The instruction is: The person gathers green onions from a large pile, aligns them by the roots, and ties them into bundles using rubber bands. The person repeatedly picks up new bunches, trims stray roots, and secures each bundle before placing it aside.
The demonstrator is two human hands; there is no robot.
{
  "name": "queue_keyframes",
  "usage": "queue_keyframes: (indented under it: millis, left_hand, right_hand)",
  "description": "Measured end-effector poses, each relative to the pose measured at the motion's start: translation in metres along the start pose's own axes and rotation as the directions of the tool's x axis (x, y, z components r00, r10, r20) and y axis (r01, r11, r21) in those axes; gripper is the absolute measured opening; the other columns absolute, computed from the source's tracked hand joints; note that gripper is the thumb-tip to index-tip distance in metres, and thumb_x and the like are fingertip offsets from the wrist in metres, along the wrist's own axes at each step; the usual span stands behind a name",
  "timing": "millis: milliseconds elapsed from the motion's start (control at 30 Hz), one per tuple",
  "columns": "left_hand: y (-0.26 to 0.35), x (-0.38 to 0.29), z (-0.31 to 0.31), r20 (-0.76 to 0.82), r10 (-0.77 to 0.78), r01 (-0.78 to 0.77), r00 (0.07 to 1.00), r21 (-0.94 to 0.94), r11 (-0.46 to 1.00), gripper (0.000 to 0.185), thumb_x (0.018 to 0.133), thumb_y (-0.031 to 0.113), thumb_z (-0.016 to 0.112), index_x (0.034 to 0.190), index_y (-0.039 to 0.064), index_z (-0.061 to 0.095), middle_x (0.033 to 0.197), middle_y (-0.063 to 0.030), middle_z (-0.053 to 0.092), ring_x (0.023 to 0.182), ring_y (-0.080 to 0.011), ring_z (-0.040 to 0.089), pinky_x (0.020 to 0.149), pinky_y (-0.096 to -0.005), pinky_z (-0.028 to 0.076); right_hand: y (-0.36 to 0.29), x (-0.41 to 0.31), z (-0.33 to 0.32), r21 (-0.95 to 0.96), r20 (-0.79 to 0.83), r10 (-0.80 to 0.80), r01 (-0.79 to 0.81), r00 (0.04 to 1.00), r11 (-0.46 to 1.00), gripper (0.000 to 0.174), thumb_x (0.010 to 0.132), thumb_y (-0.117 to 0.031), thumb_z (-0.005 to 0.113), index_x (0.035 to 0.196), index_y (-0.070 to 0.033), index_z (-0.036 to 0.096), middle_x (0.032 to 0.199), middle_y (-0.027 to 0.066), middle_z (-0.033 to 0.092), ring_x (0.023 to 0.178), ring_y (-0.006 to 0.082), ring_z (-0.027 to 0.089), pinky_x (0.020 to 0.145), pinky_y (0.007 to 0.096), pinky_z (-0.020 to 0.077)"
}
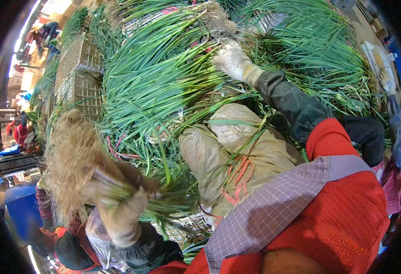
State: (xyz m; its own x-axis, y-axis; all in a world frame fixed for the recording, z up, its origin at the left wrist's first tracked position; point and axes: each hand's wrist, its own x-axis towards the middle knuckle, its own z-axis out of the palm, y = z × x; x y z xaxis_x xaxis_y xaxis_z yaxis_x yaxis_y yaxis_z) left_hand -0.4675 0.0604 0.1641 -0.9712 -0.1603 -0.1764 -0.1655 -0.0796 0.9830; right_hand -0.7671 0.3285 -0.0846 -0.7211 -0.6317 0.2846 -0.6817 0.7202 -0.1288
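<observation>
My left hand (123, 212), in a pale work glove, grips a blurred bundle of leafy green stalks (113, 191) by the white stems, with its mass of tan roots (73, 157) towards the left. In a soiled white glove, my right hand (233, 61) rests at the stem end of a large heap of long green leaves (149, 75), just below another root clump (217, 20). Whether its fingers hold stalks cannot be told. Orange-red ties (241, 173) and loose leaves lie on the tan apron (255, 137) over my knees.
Plastic crates (87, 92) stand at the left beyond the heap. More green stalks (310, 44) are piled at the upper right. A co-worker in a dark cap (72, 250) is close at the lower left; another person's blue sleeve (397, 130) shows at the right edge.
</observation>
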Motion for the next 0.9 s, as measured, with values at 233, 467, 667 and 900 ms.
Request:
queue_keyframes:
  millis: [233, 467, 667, 900]
  left_hand:
    - [-0.046, 0.074, 0.005, -0.265, -0.123, 0.152, 0.956, 0.093, 0.984, 0.029, 0.082, 0.005, 0.069, 0.108, 0.002, 0.058, 0.084, -0.0064, 0.065, 0.071, -0.0179, 0.064, 0.067, -0.0314, 0.054]
    - [-0.045, 0.075, 0.01, -0.23, -0.149, 0.177, 0.962, 0.107, 0.978, 0.034, 0.081, 0.005, 0.069, 0.112, 0.0, 0.056, 0.087, -0.0083, 0.065, 0.072, -0.0195, 0.064, 0.069, -0.032, 0.054]
    - [-0.04, 0.073, 0.029, -0.236, -0.161, 0.194, 0.958, 0.121, 0.974, 0.035, 0.08, 0.007, 0.071, 0.112, -0.001, 0.058, 0.085, -0.0075, 0.065, 0.071, -0.0192, 0.063, 0.07, -0.0319, 0.054]
    - [-0.04, 0.096, 0.036, -0.207, -0.101, 0.143, 0.973, 0.197, 0.97, 0.03, 0.076, 0.01, 0.074, 0.102, 0.001, 0.063, 0.082, -0.0056, 0.066, 0.071, -0.016, 0.063, 0.067, -0.0302, 0.05]
  right_hand:
    - [-0.026, -0.013, -0.091, 0.937, 0.048, 0.336, -0.16, 0.941, 0.312, 0.024, 0.096, -0.022, 0.068, 0.109, -0.002, 0.071, 0.085, 0.0026, 0.07, 0.077, 0.0113, 0.066, 0.069, 0.0296, 0.0543]
    - [0.027, -0.082, -0.119, -0.012, 0.734, 0.138, -0.191, 0.664, 0.982, 0.031, 0.084, -0.035, 0.069, 0.1, -0.009, 0.076, 0.084, 0.0125, 0.072, 0.079, 0.0259, 0.07, 0.073, 0.0391, 0.0557]
    - [0.022, -0.035, -0.056, 0.257, 0.117, 0.169, -0.194, 0.979, 0.947, 0.025, 0.082, -0.03, 0.075, 0.099, -0.013, 0.076, 0.087, 0.0091, 0.07, 0.082, 0.0268, 0.068, 0.076, 0.0418, 0.0544]
    - [0.008, 0.009, -0.013, -0.221, -0.082, -0.156, 0.135, 0.984, 0.966, 0.013, 0.082, -0.014, 0.061, 0.086, -0.017, 0.074, 0.085, 0.0057, 0.069, 0.101, 0.0265, 0.066, 0.102, 0.049, 0.0412]
